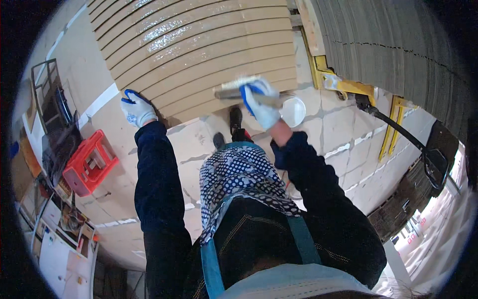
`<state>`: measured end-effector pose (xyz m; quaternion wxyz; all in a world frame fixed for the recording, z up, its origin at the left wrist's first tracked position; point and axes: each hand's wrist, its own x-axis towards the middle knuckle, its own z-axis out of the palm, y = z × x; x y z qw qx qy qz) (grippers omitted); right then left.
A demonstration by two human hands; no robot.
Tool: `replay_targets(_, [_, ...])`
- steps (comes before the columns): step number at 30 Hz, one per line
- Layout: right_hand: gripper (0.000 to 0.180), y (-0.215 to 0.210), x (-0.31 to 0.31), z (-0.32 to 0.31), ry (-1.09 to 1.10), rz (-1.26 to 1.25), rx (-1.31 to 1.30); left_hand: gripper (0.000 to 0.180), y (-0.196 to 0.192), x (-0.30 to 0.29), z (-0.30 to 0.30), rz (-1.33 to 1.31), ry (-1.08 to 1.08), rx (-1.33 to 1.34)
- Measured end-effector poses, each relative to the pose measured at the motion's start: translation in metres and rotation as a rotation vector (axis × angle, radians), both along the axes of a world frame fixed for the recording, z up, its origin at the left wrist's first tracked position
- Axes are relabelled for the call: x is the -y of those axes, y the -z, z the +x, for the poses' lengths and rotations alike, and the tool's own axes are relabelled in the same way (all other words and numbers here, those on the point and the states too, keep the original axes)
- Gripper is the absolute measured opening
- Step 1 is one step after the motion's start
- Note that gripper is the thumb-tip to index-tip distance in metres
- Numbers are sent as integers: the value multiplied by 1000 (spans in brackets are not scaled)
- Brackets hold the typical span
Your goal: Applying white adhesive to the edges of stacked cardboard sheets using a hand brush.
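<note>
Gloved, the right hand [260,102] clenches a wide brush [238,88] against the stacked boards' [199,50] edge, mid-coating I judge, the left hand [137,110] flat, needing steady strokes.

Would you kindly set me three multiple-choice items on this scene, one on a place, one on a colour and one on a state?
1. Where does the left hand rest?
A. on the lower corner of the stack of tan boards
B. on the red stool
C. on the yellow pallet jack

2. What colour is the plastic stool on the floor?
A. green
B. red
C. white

3. What is the right hand doing?
A. hanging empty
B. gripping a brush
C. holding the white tub

Answers: 1 A, the glove lies on the stack's corner; 2 B, it is plainly red; 3 B, the fingers close round the brush handle.
</note>
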<state>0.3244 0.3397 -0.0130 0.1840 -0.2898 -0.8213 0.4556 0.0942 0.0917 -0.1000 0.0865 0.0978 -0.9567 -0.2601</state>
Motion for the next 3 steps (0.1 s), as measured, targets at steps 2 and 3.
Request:
replay_targets(2, [23, 9, 7, 9, 94, -209, 221, 45, 1, 1, -1, 2, -8, 28])
replay_targets(3, [23, 14, 9, 9, 122, -266, 263, 46, -1, 0, -2, 19, -22, 39])
